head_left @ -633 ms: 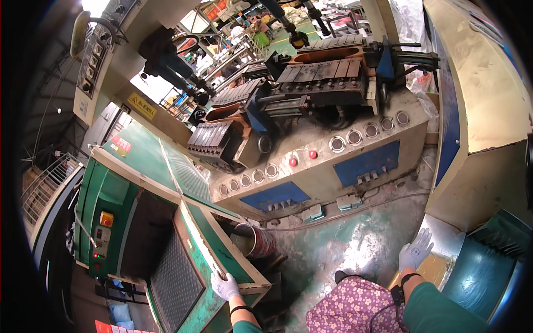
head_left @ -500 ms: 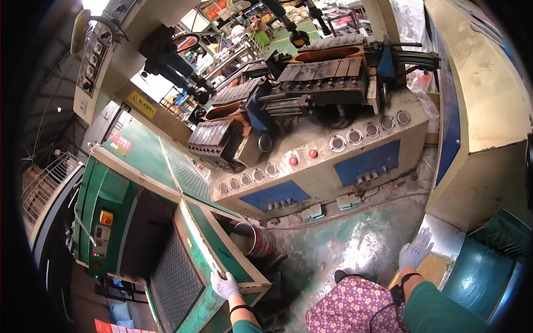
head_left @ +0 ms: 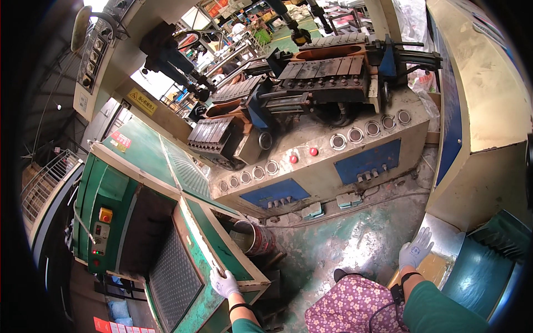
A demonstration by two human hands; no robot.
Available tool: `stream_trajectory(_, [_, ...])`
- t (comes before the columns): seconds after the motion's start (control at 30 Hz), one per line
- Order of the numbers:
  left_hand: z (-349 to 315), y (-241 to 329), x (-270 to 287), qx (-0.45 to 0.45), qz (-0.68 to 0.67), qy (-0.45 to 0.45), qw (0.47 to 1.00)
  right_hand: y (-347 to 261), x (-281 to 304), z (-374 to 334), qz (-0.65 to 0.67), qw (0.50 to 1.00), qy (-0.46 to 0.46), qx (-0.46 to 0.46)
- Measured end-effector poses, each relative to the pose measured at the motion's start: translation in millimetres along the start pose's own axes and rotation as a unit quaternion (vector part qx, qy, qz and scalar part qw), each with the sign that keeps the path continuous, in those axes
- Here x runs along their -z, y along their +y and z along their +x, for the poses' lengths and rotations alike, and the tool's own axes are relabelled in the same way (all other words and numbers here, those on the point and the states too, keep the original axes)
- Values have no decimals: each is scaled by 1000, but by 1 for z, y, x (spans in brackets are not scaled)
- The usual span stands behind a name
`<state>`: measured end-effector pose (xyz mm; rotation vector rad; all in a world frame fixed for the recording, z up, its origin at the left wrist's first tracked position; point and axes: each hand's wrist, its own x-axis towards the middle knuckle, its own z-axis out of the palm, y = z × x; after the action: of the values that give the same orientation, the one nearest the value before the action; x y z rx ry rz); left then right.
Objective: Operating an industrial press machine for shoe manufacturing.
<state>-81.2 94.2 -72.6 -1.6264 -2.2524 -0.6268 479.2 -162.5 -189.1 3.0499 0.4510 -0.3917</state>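
Rests the left hand (head_left: 225, 284), in a white glove, on the pale edge (head_left: 199, 237) of a green machine (head_left: 223, 244). Bends those fingers a bit, about half open, and cannot tell from here if gripping. Holds the right hand (head_left: 416, 255), also in a white glove, flat and wide open with nothing in it, at a shiny metal plate (head_left: 448, 240) (too hard to see if touching). To the right of that hand, a blue-green slide (head_left: 478, 272).

Left of the left hand, inside the green machine, a dark bumpy plate (head_left: 175, 283). Farther left and up from that hand, a red and yellow knob (head_left: 105, 215). Just past the left hand, to its right, a dirty round bucket (head_left: 263, 241). Between both hands, a purple flower apron (head_left: 355, 305). Far past both hands, a big cream machine (head_left: 319, 194) with blue panels (head_left: 367, 161) and two red buttons (head_left: 293, 159).
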Motion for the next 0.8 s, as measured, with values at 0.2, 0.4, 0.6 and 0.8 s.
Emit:
stream_trajectory(0.2, [0,-2,-1,8,-2,5,1000,-3,11,-2,-6,999,-31,-5])
stream_trajectory(0.4, [0,5,5,-2,-12,-8,1000,0,2,-1,-7,1000,-24,-4])
stream_trajectory(0.6, [0,-1,2,-29,-17,40,999,0,-7,2,0,1000,-7,-4])
stream_trajectory(0.8, [-1,9,10,-37,-25,43,998,1,-9,2,-2,1000,-1,0])
